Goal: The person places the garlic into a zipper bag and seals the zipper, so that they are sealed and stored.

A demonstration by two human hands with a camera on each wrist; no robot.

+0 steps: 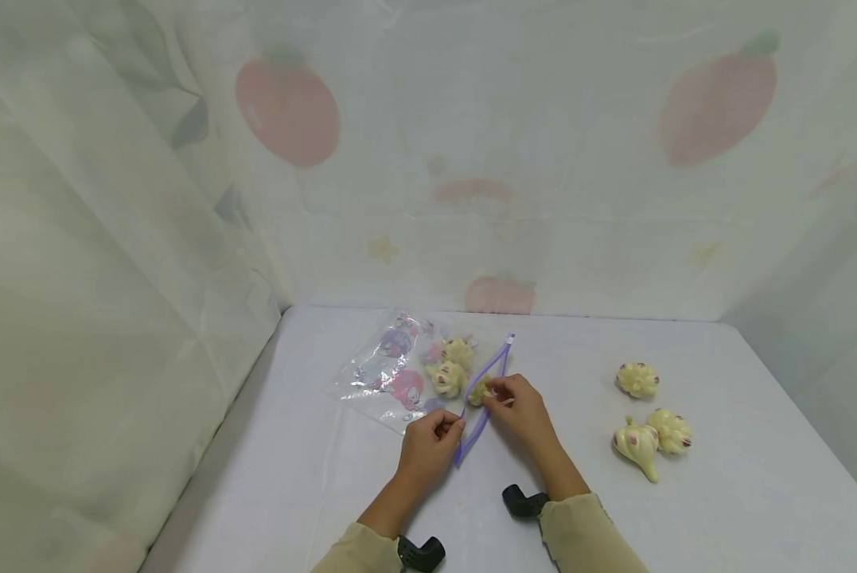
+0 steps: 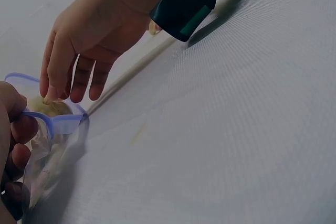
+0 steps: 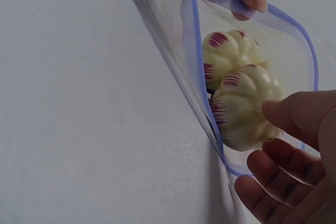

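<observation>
A clear zip bag point(image 1: 371, 376) with a printed pattern lies on the table, its purple zip edge point(image 1: 473, 436) spread apart. My left hand point(image 1: 428, 448) pinches one side of that edge near the bag's front corner. At the mouth, my right hand point(image 1: 523, 410) holds a garlic bulb point(image 3: 244, 111) between thumb and fingers, the bulb lying within the opening. Purple streaks mark its pale cloves. Deeper in the bag, two more garlic bulbs point(image 1: 446, 379) show through the plastic, side by side. The left wrist view shows only part of the left hand's fingers point(image 2: 20, 129).
Three loose pale bulbs are on the right of the white table point(image 1: 757, 477): one garlic bulb point(image 1: 637, 380) farther back, and a stemmed bulb point(image 1: 637, 444) touching another bulb point(image 1: 670, 431) nearer. Printed curtains point(image 1: 578, 159) stand behind and at both sides.
</observation>
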